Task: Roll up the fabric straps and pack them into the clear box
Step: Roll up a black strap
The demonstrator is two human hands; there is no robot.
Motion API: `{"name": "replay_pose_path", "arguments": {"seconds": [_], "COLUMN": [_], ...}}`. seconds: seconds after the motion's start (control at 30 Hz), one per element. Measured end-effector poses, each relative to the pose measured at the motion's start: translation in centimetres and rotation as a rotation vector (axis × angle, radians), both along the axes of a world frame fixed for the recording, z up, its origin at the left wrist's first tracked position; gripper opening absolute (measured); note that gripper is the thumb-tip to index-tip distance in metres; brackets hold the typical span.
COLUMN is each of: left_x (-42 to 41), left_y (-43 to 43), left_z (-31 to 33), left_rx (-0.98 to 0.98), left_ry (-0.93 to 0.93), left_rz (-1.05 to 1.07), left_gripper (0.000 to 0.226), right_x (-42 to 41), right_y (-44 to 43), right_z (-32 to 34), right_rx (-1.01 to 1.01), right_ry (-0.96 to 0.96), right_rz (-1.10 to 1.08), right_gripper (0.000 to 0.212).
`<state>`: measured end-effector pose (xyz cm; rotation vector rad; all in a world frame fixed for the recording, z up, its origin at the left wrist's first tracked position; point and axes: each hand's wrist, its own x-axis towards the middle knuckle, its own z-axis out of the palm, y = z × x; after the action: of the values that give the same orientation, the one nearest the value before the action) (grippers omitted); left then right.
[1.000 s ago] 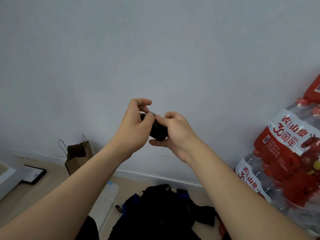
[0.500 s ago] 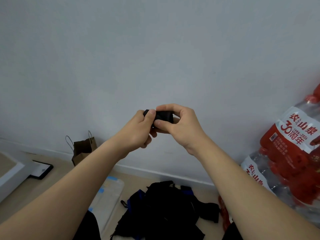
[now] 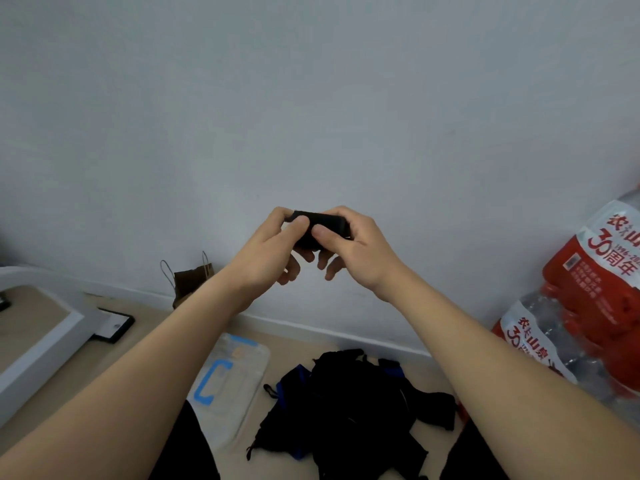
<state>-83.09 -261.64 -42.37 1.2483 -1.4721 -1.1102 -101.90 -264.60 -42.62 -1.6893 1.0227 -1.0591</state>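
Black strap roll, short & tight, is held mid-air, pinched by thumb and fingers of left hand & right hand; its underside is hidden. At 6 o'clock a black/blue strap pile is cut off; at 7, prob. the clear box, partly covered.

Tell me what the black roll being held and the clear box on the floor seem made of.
Black roll: matte and soft-edged with no shine, so probably fabric. Clear box: likely plastic, translucent, with a faint gloss on its flat face. Its blue latch looks like opaque plastic.
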Motion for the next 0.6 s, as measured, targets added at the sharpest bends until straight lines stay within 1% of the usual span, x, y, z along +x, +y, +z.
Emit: {"name": "replay_pose_path", "arguments": {"seconds": [0.03,0.1,0.13,0.17,0.23,0.3,0.33,0.37,0.4,0.47,0.6], "left_x": [0.1,0.2,0.2,0.3,0.7,0.8,0.7,0.6,0.5,0.9,2.1], "left_y": [0.2,0.8,1.1,1.4,2.1,3.1,3.8,4.5,5.2,6.4,8.0], "left_z": [0.0,-0.2,-0.4,-0.5,-1.0,-1.6,-2.2,-2.8,-3.5,-4.6,-6.5], "left_rx": [0.011,0.056,0.098,0.139,0.183,0.168,0.161,0.172,0.204,0.285,0.329], "left_ry": [-0.023,-0.117,-0.154,-0.175,-0.201,-0.289,-0.354,-0.415,-0.456,-0.479,-0.441], "left_rz": [-0.01,-0.067,-0.093,-0.116,-0.154,-0.21,-0.238,-0.256,-0.264,-0.268,-0.306], "left_gripper": [0.039,0.05,0.052,0.049,0.036,0.027,0.026,0.027,0.029,0.033,0.045], "right_x": [0.3,0.7,0.7,0.5,0.0,-0.1,0.0,0.1,0.1,-0.1,-0.4], "right_y": [0.1,0.6,1.0,1.4,2.6,4.0,4.8,5.7,6.7,8.6,11.9], "right_z": [-0.1,-0.7,-1.1,-1.6,-2.3,-3.5,-4.3,-5.1,-5.9,-7.2,-10.1], "right_rx": [-0.044,-0.233,-0.328,-0.372,-0.295,-0.215,-0.216,-0.22,-0.213,-0.17,-0.209], "right_ry": [0.026,0.212,0.314,0.381,0.443,0.618,0.719,0.783,0.795,0.728,0.563], "right_rz": [-0.028,-0.115,-0.149,-0.159,-0.051,0.105,0.149,0.18,0.198,0.218,0.157], "right_gripper": [0.016,0.017,0.018,0.021,0.03,0.037,0.037,0.036,0.035,0.036,0.041]}}
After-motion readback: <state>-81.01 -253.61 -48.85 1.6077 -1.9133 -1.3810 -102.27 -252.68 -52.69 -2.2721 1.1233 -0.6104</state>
